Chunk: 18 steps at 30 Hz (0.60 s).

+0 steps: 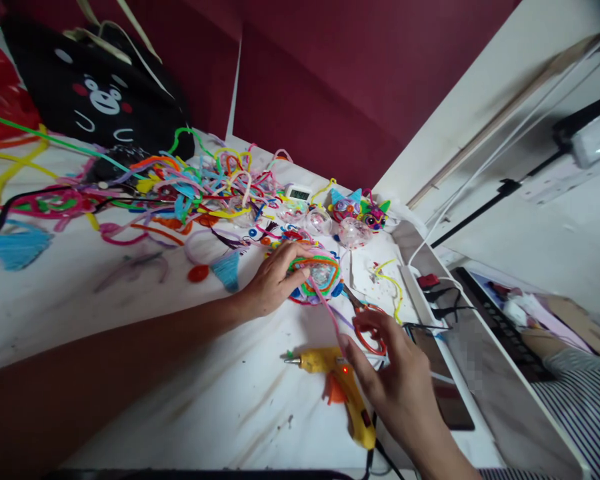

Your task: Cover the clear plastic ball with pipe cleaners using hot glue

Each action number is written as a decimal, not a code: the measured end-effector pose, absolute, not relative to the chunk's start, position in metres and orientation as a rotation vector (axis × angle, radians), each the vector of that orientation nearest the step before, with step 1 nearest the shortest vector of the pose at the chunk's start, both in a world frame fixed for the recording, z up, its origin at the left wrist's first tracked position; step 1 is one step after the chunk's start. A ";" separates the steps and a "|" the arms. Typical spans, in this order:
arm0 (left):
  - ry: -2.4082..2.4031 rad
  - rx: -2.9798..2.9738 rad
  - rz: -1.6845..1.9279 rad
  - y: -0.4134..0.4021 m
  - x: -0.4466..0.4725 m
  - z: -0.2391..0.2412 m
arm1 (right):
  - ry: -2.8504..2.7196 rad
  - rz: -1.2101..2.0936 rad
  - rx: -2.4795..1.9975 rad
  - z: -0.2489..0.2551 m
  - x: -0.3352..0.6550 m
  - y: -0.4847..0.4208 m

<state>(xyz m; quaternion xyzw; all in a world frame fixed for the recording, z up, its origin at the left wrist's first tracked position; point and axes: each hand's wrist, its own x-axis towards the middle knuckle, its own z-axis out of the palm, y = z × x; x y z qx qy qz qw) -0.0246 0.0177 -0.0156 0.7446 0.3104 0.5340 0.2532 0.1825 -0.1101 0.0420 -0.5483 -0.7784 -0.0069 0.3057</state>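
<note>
My left hand [275, 277] rests on a multicoloured pipe-cleaner craft [325, 275] wrapped round a clear glittery ball, fingers curled against its left side. A pink pipe cleaner [326, 308] runs from the craft down to my right hand [393, 367], whose thumb and finger pinch its lower end. My right hand hovers just above a yellow hot glue gun [340, 387] lying on the white table [190, 400], and next to orange-handled scissors [367, 327].
A tangled heap of coloured pipe cleaners [180, 187] covers the table's far left. Finished crafts [357, 213] and clear balls [320, 220] sit at the back beside a small timer [299, 193]. A black bear bag [100, 93] stands behind. A power strip [430, 287] lies right.
</note>
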 end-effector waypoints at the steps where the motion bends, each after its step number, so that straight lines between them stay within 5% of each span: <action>1: 0.841 2.025 1.446 0.017 -0.025 -0.015 | -2.073 0.124 -1.475 0.041 0.179 -0.101; 7: 0.852 2.044 1.433 0.015 -0.025 -0.012 | -1.905 0.755 -1.461 0.032 0.173 -0.063; 18: 0.821 2.120 1.479 0.015 -0.027 -0.012 | -1.949 0.663 -1.416 0.044 0.177 -0.039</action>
